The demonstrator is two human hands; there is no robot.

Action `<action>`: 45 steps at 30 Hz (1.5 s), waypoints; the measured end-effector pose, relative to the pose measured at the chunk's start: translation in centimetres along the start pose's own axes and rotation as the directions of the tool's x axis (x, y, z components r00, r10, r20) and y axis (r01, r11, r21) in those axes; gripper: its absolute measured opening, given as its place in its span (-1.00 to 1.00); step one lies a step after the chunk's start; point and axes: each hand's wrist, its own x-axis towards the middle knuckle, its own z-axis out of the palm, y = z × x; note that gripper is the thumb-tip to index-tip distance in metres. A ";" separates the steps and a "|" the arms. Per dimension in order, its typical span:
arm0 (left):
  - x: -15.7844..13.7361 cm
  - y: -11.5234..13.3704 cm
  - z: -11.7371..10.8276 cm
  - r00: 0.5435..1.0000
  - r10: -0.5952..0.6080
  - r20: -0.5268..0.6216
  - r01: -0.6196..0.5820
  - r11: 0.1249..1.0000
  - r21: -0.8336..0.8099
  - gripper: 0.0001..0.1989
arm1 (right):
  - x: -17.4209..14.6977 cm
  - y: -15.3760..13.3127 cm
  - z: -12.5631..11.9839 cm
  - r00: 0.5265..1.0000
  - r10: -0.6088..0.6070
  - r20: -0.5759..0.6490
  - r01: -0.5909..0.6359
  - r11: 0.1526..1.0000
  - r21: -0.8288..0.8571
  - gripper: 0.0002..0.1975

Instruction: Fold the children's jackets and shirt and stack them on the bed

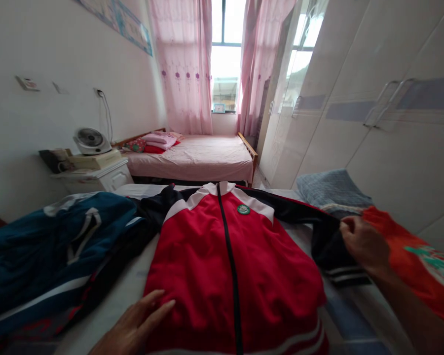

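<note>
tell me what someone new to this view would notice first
The bright red jacket, spread front-up in the middle, with a round green badge on its chest. Next, the left hand at its lower left and the right hand at its dark sleeve. Behind, pink curtains frame a bright window.

The jacket (207, 256) is smooth cloth, the wardrobe doors (336, 143) glossy.

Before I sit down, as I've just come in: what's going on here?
A red jacket lies spread front up. The person's right hand appears to grip one black sleeve above the striped cuff; the left hand is at the jacket's lower left side. A blue garment lies left, an orange garment right.
</note>
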 end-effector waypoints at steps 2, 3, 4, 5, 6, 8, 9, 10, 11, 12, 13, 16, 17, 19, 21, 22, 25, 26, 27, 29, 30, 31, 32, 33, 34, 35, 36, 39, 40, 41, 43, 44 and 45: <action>0.0 1.3 0.0 1.000 0.001 0.003 -0.002 0.997 0.080 -0.18 | -1.0 -0.9 -1.6 0.989 -0.061 -0.137 0.061 0.998 0.001 -0.60; 0.0 1.9 0.0 1.000 0.004 -0.014 -0.002 0.993 0.117 -0.16 | -2.0 -1.4 -2.2 0.982 -0.109 -0.152 0.115 0.993 0.033 -0.63; 0.0 2.4 0.0 0.999 0.013 -0.032 -0.008 0.989 0.147 -0.15 | -3.5 -2.0 -2.6 0.978 -0.170 -0.120 0.181 0.980 0.086 -0.67; -0.1 2.8 0.1 0.999 0.023 -0.036 -0.017 0.986 0.166 -0.13 | -5.3 -2.7 -3.0 0.967 -0.252 -0.042 0.255 0.954 0.156 -0.72; -0.3 3.1 0.2 0.999 0.036 -0.017 -0.033 0.984 0.174 -0.11 | -7.3 -3.3 -3.3 0.937 -0.342 0.067 0.318 0.918 0.238 -0.76; -0.5 3.3 0.4 0.998 0.069 0.012 -0.070 0.982 0.173 -0.11 | -11.4 -4.3 -3.9 0.776 -0.570 0.269 0.462 0.805 0.373 -0.78; -0.6 3.3 0.6 0.997 0.080 0.021 -0.082 0.981 0.176 -0.12 | -13.3 -4.6 -4.1 0.683 -0.658 0.316 0.526 0.744 0.413 -0.78; -0.5 3.3 0.7 0.995 0.095 0.008 -0.095 0.979 0.182 -0.15 | -15.0 -4.8 -4.2 0.602 -0.727 0.331 0.586 0.684 0.436 -0.74; -0.4 3.3 0.8 0.994 0.106 -0.029 -0.098 0.977 0.189 -0.19 | -16.3 -5.0 -4.3 0.551 -0.771 0.318 0.638 0.635 0.434 -0.62; -0.2 3.3 0.9 0.992 0.103 -0.073 -0.087 0.978 0.191 -0.27 | -17.5 -5.1 -4.3 0.525 -0.800 0.292 0.686 0.600 0.412 -0.44; 0.1 3.3 0.9 0.990 0.085 -0.112 -0.064 0.981 0.183 -0.39 | -18.3 -5.1 -4.2 0.508 -0.820 0.264 0.729 0.572 0.376 -0.27; 1.1 3.7 0.7 0.986 -0.036 -0.164 0.058 0.990 0.128 -0.74 | -19.7 -5.3 -3.1 0.462 -0.860 0.216 0.824 0.506 0.254 -0.05; 1.3 3.8 0.6 0.988 -0.069 -0.138 0.086 0.989 0.118 -0.77 | -19.9 -5.4 -2.6 0.462 -0.862 0.209 0.839 0.501 0.210 -0.09; 1.4 4.0 0.6 0.995 -0.074 -0.060 0.082 0.988 0.134 -0.60 | -20.1 -5.7 -1.7 0.488 -0.857 0.165 0.852 0.509 0.126 -0.27; 1.2 4.1 0.8 0.999 -0.050 0.012 0.047 0.983 0.180 -0.30 | -19.9 -5.8 -1.0 0.502 -0.858 0.105 0.859 0.509 0.058 -0.44; 1.0 4.1 0.9 0.999 -0.043 0.026 0.037 0.977 0.208 -0.27 | -19.7 -5.8 -0.8 0.484 -0.871 0.081 0.872 0.488 0.034 -0.48; 0.6 4.0 1.0 0.999 -0.029 -0.032 0.037 0.952 0.304 -0.37 | -18.9 -5.7 -0.9 0.422 -0.906 0.035 0.907 0.421 -0.018 -0.53; 0.6 4.0 1.0 0.999 -0.015 -0.050 0.030 0.943 0.332 -0.39 | -18.6 -5.7 -1.1 0.425 -0.905 0.025 0.905 0.425 -0.027 -0.54; 0.5 4.1 0.9 0.998 0.001 -0.058 0.020 0.935 0.355 -0.41 | -18.4 -5.7 -1.4 0.446 -0.895 0.013 0.895 0.445 -0.027 -0.54; 0.5 4.5 0.9 0.999 0.030 -0.039 -0.013 0.926 0.377 -0.39 | -17.7 -6.1 -2.2 0.516 -0.856 -0.014 0.856 0.516 -0.019 -0.56; 0.5 4.7 0.9 0.999 0.040 -0.023 -0.028 0.924 0.380 -0.35 | -17.3 -6.5 -2.7 0.557 -0.830 -0.033 0.830 0.558 -0.015 -0.57; 0.6 5.0 1.0 0.999 0.044 -0.009 -0.038 0.922 0.385 -0.29 | -16.9 -7.0 -3.3 0.603 -0.795 -0.065 0.796 0.605 -0.014 -0.60; 0.8 5.3 1.1 0.999 0.042 -0.004 -0.037 0.918 0.394 -0.25 | -16.3 -7.5 -3.9 0.657 -0.747 -0.099 0.750 0.662 -0.019 -0.62; 0.9 5.7 1.3 0.999 0.032 -0.010 -0.025 0.912 0.409 -0.25 | -15.6 -8.0 -4.5 0.718 -0.684 -0.132 0.687 0.726 -0.027 -0.62; 1.2 6.0 1.4 1.000 0.012 -0.025 0.000 0.904 0.428 -0.28 | -14.9 -8.4 -4.9 0.780 -0.606 -0.155 0.609 0.793 -0.038 -0.61; 1.4 6.4 1.6 0.999 -0.014 -0.046 0.033 0.894 0.447 -0.32 | -14.2 -8.7 -5.3 0.840 -0.518 -0.159 0.518 0.854 -0.047 -0.57; 1.7 6.7 1.7 0.997 -0.041 -0.065 0.066 0.885 0.462 -0.37 | -13.6 -8.8 -5.4 0.894 -0.427 -0.138 0.424 0.904 -0.051 -0.54; 2.2 7.3 1.7 0.987 -0.124 -0.106 0.160 0.862 0.481 -0.47 | -12.5 -7.7 -4.4 0.983 -0.157 0.092 0.145 0.981 0.131 -0.58; 2.3 7.4 1.5 0.979 -0.163 -0.123 0.202 0.849 0.489 -0.47 | -12.4 -7.1 -3.7 0.974 -0.097 0.205 0.044 0.968 0.247 -0.62; 2.4 7.4 1.2 0.966 -0.213 -0.147 0.258 0.828 0.498 -0.46 | -12.4 -6.4 -3.0 0.950 -0.064 0.305 -0.050 0.935 0.352 -0.66; 2.8 7.0 0.2 0.919 -0.351 -0.181 0.393 0.775 0.495 -0.41 | -12.6 -5.4 -1.8 0.899 -0.067 0.433 -0.178 0.848 0.499 -0.67; 3.0 6.8 -0.4 0.889 -0.427 -0.165 0.452 0.759 0.468 -0.39 | -12.6 -5.3 -1.5 0.883 -0.094 0.461 -0.215 0.790 0.574 -0.65; 3.3 6.6 -1.2 0.864 -0.486 -0.129 0.492 0.766 0.413 -0.37 | -12.6 -5.4 -1.6 0.880 -0.128 0.458 -0.235 0.721 0.652 -0.61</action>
